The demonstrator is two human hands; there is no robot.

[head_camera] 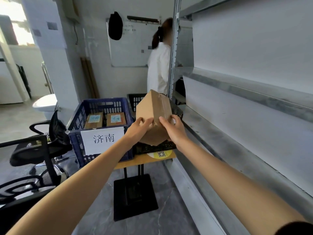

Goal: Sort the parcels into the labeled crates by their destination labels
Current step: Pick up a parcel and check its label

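Above the black crate [153, 147] at the small table's [149, 161] right end, both hands, left [138, 128] and right [174, 128], are clamping a tilted cardboard parcel [153, 112], while two labelled parcels [105, 119] are already lying in the blue crate [101, 143] beside it.

Both bare forearms reach forward, converging toward 12 o'clock. Left hand [138, 128]: palm turned inward, fingers curled over the near upper edge of a tilted cardboard box [152, 107], thumb on top. Right hand [174, 128]: at the 3 o'clock side, fingers wrapped round the box's near corner. Hands nearly touching.
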